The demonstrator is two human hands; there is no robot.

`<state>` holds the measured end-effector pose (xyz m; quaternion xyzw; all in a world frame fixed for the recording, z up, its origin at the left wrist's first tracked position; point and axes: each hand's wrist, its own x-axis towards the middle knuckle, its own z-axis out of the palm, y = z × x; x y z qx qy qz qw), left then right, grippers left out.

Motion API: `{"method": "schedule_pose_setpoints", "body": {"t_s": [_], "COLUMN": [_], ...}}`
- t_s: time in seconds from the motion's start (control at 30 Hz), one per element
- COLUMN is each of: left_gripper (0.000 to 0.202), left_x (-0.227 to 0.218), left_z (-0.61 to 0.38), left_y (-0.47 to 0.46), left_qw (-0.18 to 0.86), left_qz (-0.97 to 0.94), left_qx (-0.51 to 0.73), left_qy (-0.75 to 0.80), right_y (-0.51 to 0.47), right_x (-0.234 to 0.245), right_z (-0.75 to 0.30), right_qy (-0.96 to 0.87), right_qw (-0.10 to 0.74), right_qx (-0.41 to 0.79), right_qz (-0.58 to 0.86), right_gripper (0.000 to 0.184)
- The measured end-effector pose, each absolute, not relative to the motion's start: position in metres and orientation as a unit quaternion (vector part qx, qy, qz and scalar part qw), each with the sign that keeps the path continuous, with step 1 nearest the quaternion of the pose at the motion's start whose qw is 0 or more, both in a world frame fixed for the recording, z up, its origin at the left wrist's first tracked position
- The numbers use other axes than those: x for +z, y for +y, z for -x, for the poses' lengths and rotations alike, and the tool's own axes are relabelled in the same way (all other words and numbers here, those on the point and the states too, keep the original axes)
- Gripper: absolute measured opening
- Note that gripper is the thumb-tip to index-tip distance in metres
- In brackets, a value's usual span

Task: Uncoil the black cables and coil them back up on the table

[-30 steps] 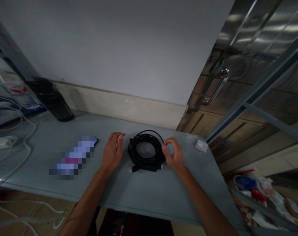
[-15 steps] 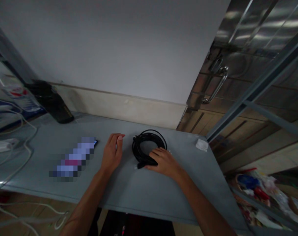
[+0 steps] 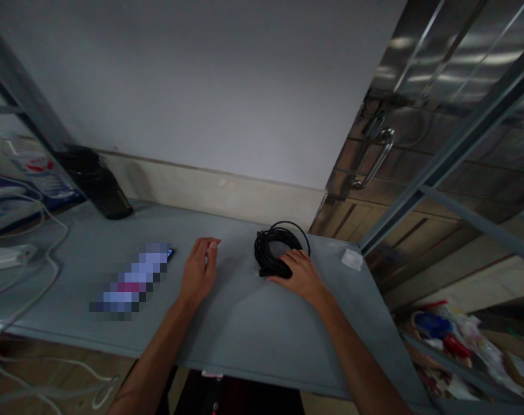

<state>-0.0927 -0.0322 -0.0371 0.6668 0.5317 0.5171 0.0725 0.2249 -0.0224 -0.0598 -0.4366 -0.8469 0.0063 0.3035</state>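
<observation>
Cable coil [image 3: 274,249] sits on the counter [image 3: 244,328] toward the far right corner, with the right hand [image 3: 302,276] lying flat over its near side. Left hand [image 3: 199,271] lies flat on the counter around mid-width, left of the coil and well apart from it. Phone [image 3: 132,279] is just left of that hand. Bottle [image 3: 98,181] stands at the far left corner by the wall. Small packet [image 3: 351,259] is near the right edge, right of the coil. Loose cords [image 3: 54,266] trail over the left end.

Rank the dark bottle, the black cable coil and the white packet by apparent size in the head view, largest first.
1. dark bottle and black cable coil: look about alike; the bottle stands farther off, so unranked.
2. white packet: clearly smallest.
</observation>
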Motion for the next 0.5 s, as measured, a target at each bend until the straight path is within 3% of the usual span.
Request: {"method": "schedule_pose_setpoints", "body": {"t_s": [0.1,0.33,0.5], "left_gripper": [0.042,0.041,0.04], "left_x": [-0.038,-0.041,-0.041], "left_z": [0.093,0.095,0.095], "left_y": [-0.032,-0.031,-0.031], "left_qw": [0.07,0.063,0.058], "left_qz": [-0.666,-0.667,-0.669], "left_qx": [0.516,0.52,0.521], "left_qy": [0.534,0.529,0.528], "right_y": [-0.029,-0.029,-0.026], "right_x": [-0.049,-0.041,-0.045], "right_z": [-0.227,-0.242,-0.241], "right_qy": [-0.817,-0.724,-0.692], "right_qw": [0.374,0.533,0.563], "right_qx": [-0.002,-0.09,-0.092], "right_qz": [0.44,0.428,0.442], "right_gripper": [0.074,0.049,0.043]}}
